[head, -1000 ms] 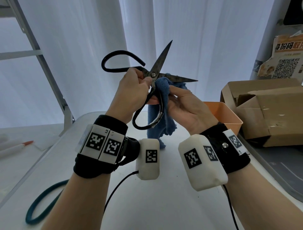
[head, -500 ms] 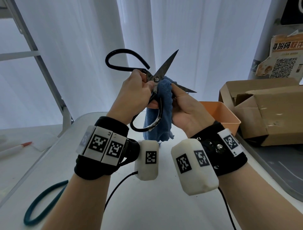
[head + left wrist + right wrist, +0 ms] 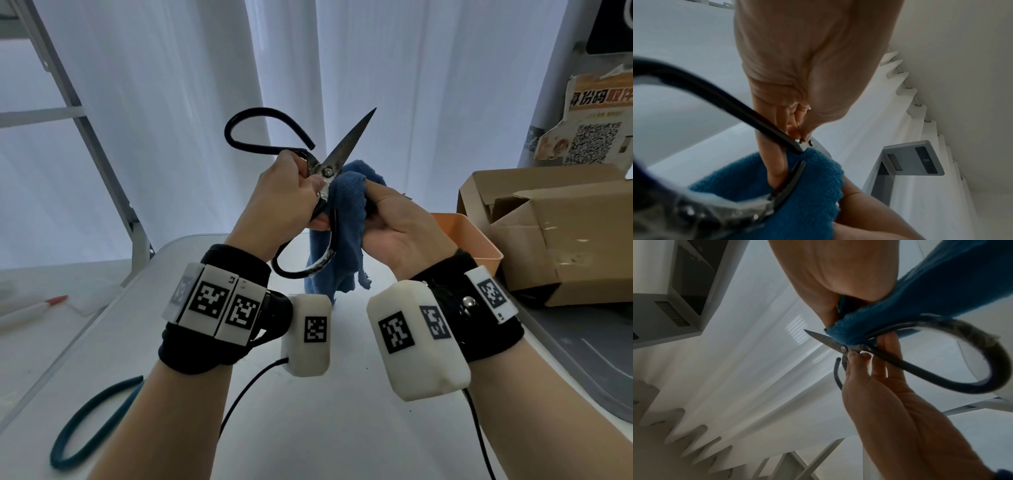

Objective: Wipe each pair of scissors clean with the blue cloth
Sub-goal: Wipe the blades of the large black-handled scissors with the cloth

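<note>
Scissors [image 3: 325, 171] are held open above the counter [image 3: 342, 428]. Left hand [image 3: 284, 202] pinches them at the pivot; right hand [image 3: 394, 222] grips the cloth [image 3: 346, 205] round the lower blade. The wipe should run from pivot to tip, fingers kept behind the edge.

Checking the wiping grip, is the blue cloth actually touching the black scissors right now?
Touching. In the left wrist view the blue cloth presses against the black scissors just below the pivot, with no gap, and the head view shows it wrapped over the lower blade.
</note>
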Available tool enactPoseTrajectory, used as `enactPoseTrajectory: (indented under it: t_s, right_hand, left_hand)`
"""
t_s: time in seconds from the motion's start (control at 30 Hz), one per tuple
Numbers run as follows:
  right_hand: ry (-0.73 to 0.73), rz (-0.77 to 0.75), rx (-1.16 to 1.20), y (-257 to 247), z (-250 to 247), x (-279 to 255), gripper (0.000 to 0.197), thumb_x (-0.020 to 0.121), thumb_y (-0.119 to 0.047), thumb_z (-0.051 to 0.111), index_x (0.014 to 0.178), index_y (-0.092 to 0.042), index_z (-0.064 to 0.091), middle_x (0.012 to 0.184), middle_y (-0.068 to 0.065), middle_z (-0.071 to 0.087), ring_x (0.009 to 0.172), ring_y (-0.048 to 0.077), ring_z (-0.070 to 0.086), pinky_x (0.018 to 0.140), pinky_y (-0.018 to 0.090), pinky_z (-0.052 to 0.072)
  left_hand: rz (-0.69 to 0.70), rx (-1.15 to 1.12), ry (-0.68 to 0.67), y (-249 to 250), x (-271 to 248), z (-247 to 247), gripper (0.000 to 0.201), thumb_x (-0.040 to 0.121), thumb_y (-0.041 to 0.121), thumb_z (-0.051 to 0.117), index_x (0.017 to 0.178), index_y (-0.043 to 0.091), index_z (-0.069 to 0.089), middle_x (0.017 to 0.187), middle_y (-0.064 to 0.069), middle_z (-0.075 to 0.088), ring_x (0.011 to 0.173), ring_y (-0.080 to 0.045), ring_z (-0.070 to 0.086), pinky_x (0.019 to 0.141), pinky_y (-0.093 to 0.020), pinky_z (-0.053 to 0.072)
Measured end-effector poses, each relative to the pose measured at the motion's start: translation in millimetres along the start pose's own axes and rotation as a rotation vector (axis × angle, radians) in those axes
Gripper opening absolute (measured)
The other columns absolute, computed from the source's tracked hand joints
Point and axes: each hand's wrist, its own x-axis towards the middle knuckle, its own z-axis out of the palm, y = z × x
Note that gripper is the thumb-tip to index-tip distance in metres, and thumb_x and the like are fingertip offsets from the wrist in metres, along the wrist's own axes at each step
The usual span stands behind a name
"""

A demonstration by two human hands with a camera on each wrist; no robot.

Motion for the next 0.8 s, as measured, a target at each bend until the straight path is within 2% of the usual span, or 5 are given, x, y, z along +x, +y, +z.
enactPoseTrajectory:
  t_s: [0.17, 0.3, 0.43, 0.6, 0.8]
  right_hand:
    - [0.046, -0.034, 0.016, 5, -2, 1, 0.034, 0.097, -0.008, 0.059, 0.13, 0.001, 0.059, 0.111, 0.021, 0.064, 0.087, 0.03, 0.064, 0.068, 0.04, 0.06]
    - [0.077, -0.055, 0.049, 11, -1, 4, 0.037, 0.095, -0.013, 0.063, 0.127, 0.006, 0.061, 0.118, 0.023, 0.067, 0.093, 0.032, 0.065, 0.089, 0.043, 0.055]
    - [0.076, -0.069, 0.062, 8, 1, 4, 0.022, 0.092, -0.013, 0.067, 0.109, 0.0, 0.065, 0.091, 0.018, 0.069, 0.074, 0.028, 0.066, 0.072, 0.038, 0.058]
    - [0.109, -0.056, 0.021, 6, -2, 8, 0.042, 0.09, -0.016, 0.071, 0.129, 0.0, 0.063, 0.123, 0.02, 0.068, 0.094, 0.031, 0.066, 0.086, 0.042, 0.058]
    - [0.145, -0.073, -0.012, -1, -6, 10, 0.034, 0.092, -0.019, 0.071, 0.122, -0.004, 0.066, 0.115, 0.016, 0.07, 0.088, 0.027, 0.066, 0.085, 0.041, 0.057]
  left_hand:
    - [0.027, 0.025, -0.006, 2, -2, 5, 0.015, 0.103, 0.016, 0.051, 0.112, 0.005, 0.048, 0.093, -0.003, 0.052, 0.062, -0.023, 0.073, 0.059, -0.028, 0.061]
    - [0.034, 0.009, 0.012, 4, -2, 3, 0.012, 0.103, 0.015, 0.051, 0.11, 0.006, 0.048, 0.092, -0.003, 0.054, 0.058, -0.021, 0.071, 0.063, -0.032, 0.063]
    - [0.036, -0.024, 0.025, 8, -2, -3, 0.007, 0.103, 0.013, 0.051, 0.107, 0.009, 0.049, 0.098, -0.009, 0.058, 0.055, -0.019, 0.07, 0.057, -0.027, 0.06]
    - [0.031, -0.045, 0.031, 9, -3, -7, 0.007, 0.103, 0.013, 0.051, 0.097, 0.016, 0.048, 0.094, -0.007, 0.056, 0.057, -0.02, 0.07, 0.063, -0.03, 0.062]
    - [0.031, -0.05, 0.058, 6, 0, -18, 0.007, 0.104, 0.013, 0.049, 0.11, 0.008, 0.049, 0.089, -0.005, 0.053, 0.055, -0.017, 0.071, 0.063, -0.029, 0.061]
